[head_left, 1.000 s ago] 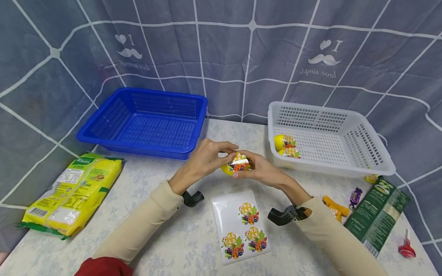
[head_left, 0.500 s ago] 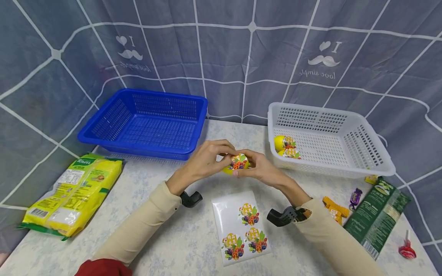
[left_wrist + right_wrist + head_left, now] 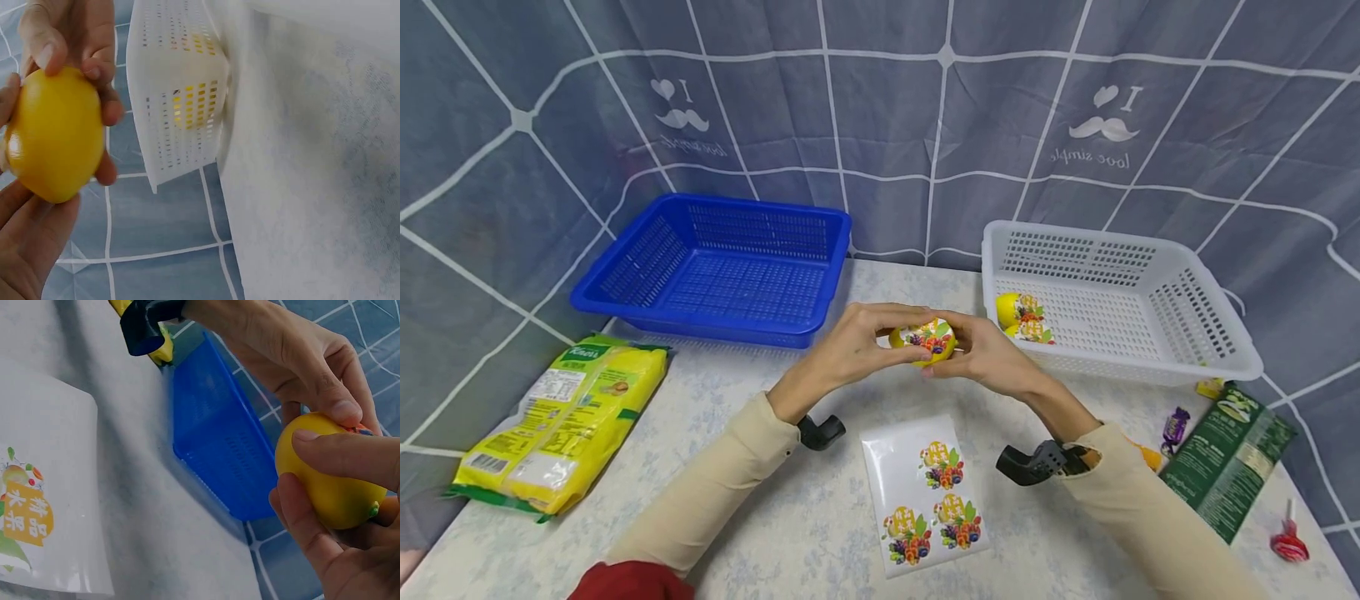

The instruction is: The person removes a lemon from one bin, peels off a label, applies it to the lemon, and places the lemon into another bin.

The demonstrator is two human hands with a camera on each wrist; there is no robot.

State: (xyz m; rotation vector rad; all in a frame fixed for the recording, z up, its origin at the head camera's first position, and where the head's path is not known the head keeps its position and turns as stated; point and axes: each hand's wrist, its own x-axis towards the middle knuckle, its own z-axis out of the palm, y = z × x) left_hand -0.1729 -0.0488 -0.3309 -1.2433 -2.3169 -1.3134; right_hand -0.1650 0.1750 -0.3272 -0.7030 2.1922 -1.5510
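Now both hands hold a yellow lemon (image 3: 922,341) above the middle of the surface (image 3: 760,517), between the blue basket (image 3: 715,267) and the white basket (image 3: 1112,308). The left hand (image 3: 857,346) curls its fingers round one end of the fruit and the right hand (image 3: 988,358) curls round the other, thumbs on top. A colourful fruit sticker (image 3: 927,335) lies flat across the lemon's upper face. A second ago that sticker stood partly lifted, its shiny edge catching the light while the fingertips worked on it; half a second ago it was pressed lower; at this moment it looks smoothed down, and the fruit has been raised slightly and turned toward the white basket. By that evidence the sticking step appears finished for this piece.

Inside the white basket, against its near left corner, sit two more lemons (image 3: 1018,317) that already carry the same sticker. Below the hands a white sticker sheet (image 3: 921,492) rests on the surface with three stickers left on it. A yellow food packet (image 3: 557,417) lies at the left edge, a dark green packet (image 3: 1225,458) at the right beside a few wrapped sweets (image 3: 1172,425) and a red lollipop (image 3: 1287,543). The blue basket holds nothing visible.
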